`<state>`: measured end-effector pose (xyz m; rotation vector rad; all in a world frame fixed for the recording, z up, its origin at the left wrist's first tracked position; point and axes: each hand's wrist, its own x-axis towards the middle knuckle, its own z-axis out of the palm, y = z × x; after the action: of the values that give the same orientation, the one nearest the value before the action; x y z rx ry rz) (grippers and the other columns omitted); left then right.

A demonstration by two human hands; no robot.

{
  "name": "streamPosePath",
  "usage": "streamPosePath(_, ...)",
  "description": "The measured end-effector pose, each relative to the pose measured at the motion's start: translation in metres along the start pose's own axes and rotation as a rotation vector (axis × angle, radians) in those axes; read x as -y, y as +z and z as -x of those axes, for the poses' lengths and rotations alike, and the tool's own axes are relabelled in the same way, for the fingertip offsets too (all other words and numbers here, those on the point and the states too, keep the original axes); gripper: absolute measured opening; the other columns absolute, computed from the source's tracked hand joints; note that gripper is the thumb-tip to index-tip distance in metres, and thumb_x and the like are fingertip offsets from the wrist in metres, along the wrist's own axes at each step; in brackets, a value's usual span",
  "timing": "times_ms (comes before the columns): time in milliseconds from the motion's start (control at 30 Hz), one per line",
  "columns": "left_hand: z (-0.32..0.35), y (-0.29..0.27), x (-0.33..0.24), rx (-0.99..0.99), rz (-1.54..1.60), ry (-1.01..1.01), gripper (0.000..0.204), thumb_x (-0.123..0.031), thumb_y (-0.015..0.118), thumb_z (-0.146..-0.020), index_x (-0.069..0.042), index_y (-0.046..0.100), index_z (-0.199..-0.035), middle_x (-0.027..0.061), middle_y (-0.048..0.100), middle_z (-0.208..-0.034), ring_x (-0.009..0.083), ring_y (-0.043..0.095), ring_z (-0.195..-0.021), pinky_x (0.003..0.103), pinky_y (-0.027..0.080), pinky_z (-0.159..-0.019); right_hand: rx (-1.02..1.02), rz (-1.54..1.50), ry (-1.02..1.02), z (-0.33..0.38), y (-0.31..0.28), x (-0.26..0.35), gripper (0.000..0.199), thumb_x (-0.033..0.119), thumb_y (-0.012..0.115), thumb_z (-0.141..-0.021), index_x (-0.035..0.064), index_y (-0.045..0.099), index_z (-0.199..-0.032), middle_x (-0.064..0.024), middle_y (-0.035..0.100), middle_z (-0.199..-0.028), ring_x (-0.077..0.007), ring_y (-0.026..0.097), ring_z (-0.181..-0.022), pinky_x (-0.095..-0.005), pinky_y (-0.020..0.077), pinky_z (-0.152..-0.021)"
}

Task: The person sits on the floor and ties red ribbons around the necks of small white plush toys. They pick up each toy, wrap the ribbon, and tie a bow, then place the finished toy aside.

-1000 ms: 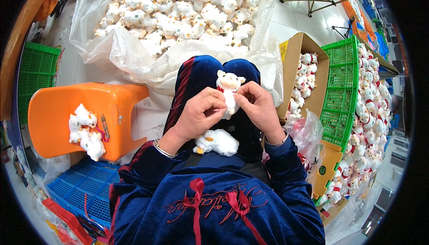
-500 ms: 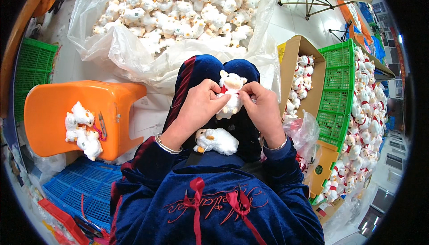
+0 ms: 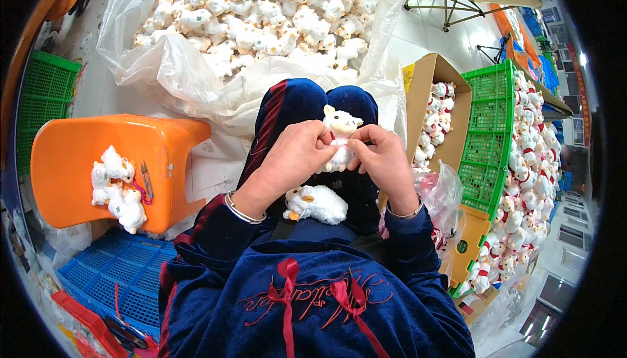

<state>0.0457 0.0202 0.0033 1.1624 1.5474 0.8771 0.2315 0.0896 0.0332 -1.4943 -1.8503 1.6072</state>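
Observation:
Both hands meet over my knees around a small white plush lamb [image 3: 339,126] held upright. My left hand [image 3: 294,162] grips its body from the left and my right hand [image 3: 385,162] pinches at its neck from the right, where a bit of pink shows. A second white plush lamb [image 3: 317,204] lies on its side in my lap, just below the hands. I wear dark blue velvet trousers and top with red ribbon bows, and a bracelet on each wrist.
A big clear plastic bag [image 3: 196,77] heaped with white plush lambs lies ahead. An orange stool [image 3: 157,149] at left carries several lambs and small snips. A cardboard box [image 3: 428,90] and green crates [image 3: 486,129] with more lambs stand at right. Blue crate [image 3: 111,280] at lower left.
The lamb in my hands has stayed over my knees; my fingers have shifted slightly around its neck and the hands sit a little lower.

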Motion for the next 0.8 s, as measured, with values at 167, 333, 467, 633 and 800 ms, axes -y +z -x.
streamPosePath(167,-0.002,0.0,-0.003,-0.069,-0.17,0.16,0.02,-0.014,0.075,-0.088,0.003,0.066,-0.091,0.0174,0.069,-0.084,0.0298,0.07,-0.078,0.037,0.055,-0.07,-0.053,-0.025,-0.101,-0.002,0.008,-0.01,0.008,0.004,0.062,-0.098,-0.0041,0.063,-0.098,-0.0081,0.07,-0.076,-0.0108,0.067,-0.064,-0.0262,0.0522,-0.057)
streamPosePath(333,-0.006,0.005,-0.005,-0.151,-0.226,0.212,0.016,-0.011,0.071,-0.089,0.003,0.064,-0.089,0.0207,0.069,-0.085,0.0362,0.071,-0.081,0.04,0.055,-0.071,-0.087,0.019,-0.115,-0.002,0.014,-0.007,0.011,0.006,0.062,-0.099,-0.0032,0.061,-0.093,-0.0092,0.067,-0.071,-0.0109,0.066,-0.062,-0.0284,0.0516,-0.057)
streamPosePath(467,-0.006,0.004,-0.013,-0.152,-0.201,0.117,0.014,-0.01,0.069,-0.091,0.003,0.064,-0.089,0.0218,0.07,-0.082,0.0359,0.072,-0.078,0.041,0.055,-0.069,-0.076,0.045,-0.106,-0.003,0.014,-0.009,0.014,0.01,0.063,-0.099,-0.0022,0.06,-0.093,-0.0107,0.066,-0.069,-0.0144,0.066,-0.062,-0.0314,0.0505,-0.057)
streamPosePath(633,-0.008,0.003,-0.01,-0.153,-0.183,0.116,0.015,-0.011,0.069,-0.09,0.004,0.065,-0.09,0.0216,0.071,-0.08,0.0303,0.073,-0.075,0.039,0.056,-0.068,-0.178,0.157,-0.289,-0.005,0.022,-0.023,0.012,0.01,0.062,-0.1,-0.0012,0.059,-0.097,-0.0159,0.067,-0.073,-0.0234,0.066,-0.062,-0.0357,0.0503,-0.058)
streamPosePath(800,-0.005,0.002,-0.012,-0.124,-0.032,0.025,0.018,-0.014,0.07,-0.09,0.004,0.067,-0.092,0.0189,0.071,-0.079,0.0237,0.072,-0.072,0.036,0.056,-0.067,-0.226,0.146,-0.269,-0.002,0.03,-0.025,0.013,0.011,0.06,-0.1,-0.0016,0.057,-0.099,-0.0185,0.067,-0.076,-0.0276,0.068,-0.067,-0.0381,0.0514,-0.063)
